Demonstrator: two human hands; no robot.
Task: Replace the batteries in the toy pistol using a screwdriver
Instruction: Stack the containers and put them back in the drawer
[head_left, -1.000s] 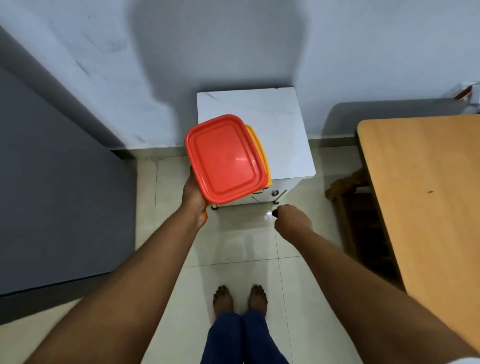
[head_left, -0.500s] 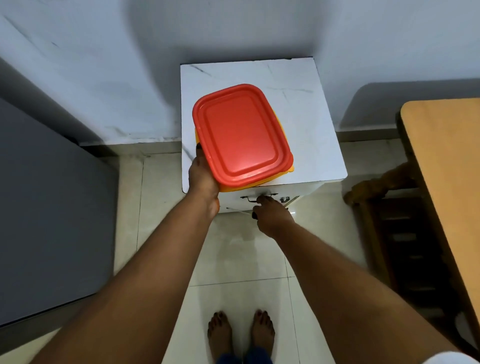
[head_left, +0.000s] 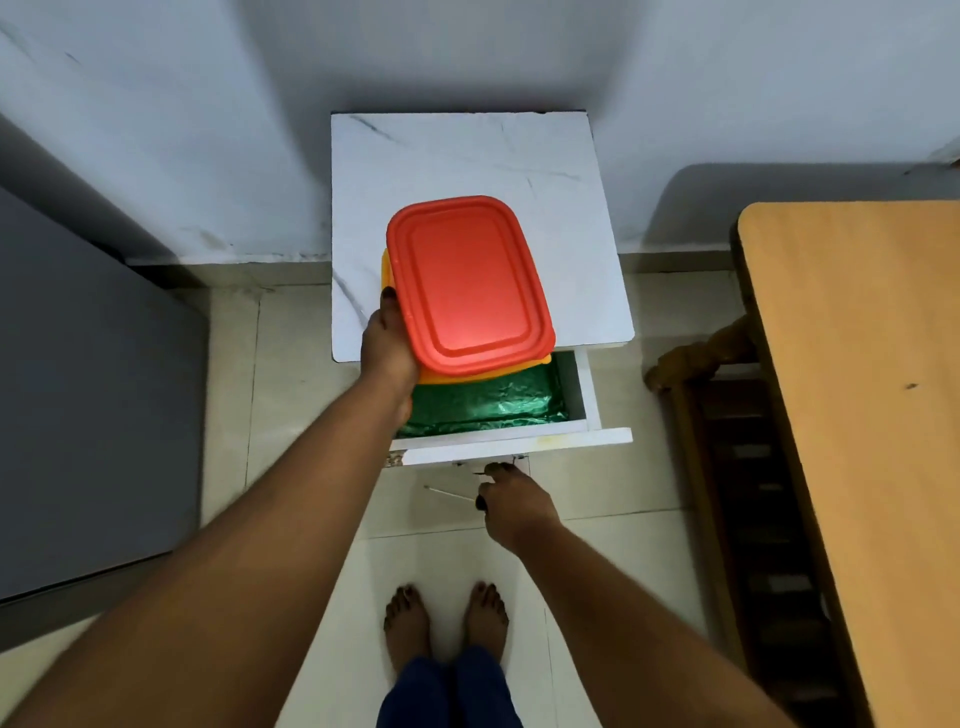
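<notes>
The toy pistol is not showing anywhere in this view, and no batteries are visible either. The nearest thing to the task is a thin metal tool, perhaps the screwdriver, sticking out leftward from the right hand; it is too small to name with certainty. That hand is curled below the drawer front, fingers hooked at the handle while pinching the tool.

The drawer is now standing pulled out from under the cabinet top, where half a second ago its front was shut and the right hand was only reaching the handle. Inside the drawer, green shiny wrapping is lying across the floor of it; nothing else can be made out there.

Above the drawer's back part, the left hand is gripping a box with a red lid and orange body from its left edge, thumb up along the side, holding it over the cabinet top. Compared with a second ago the box is being carried further over the cabinet.

Judging by this, the person is either fetching from or stowing into the drawer; whether the pistol sits in the box cannot be told.

Right of the cabinet, a wooden worktop is standing with a chair tucked beside it.
</notes>
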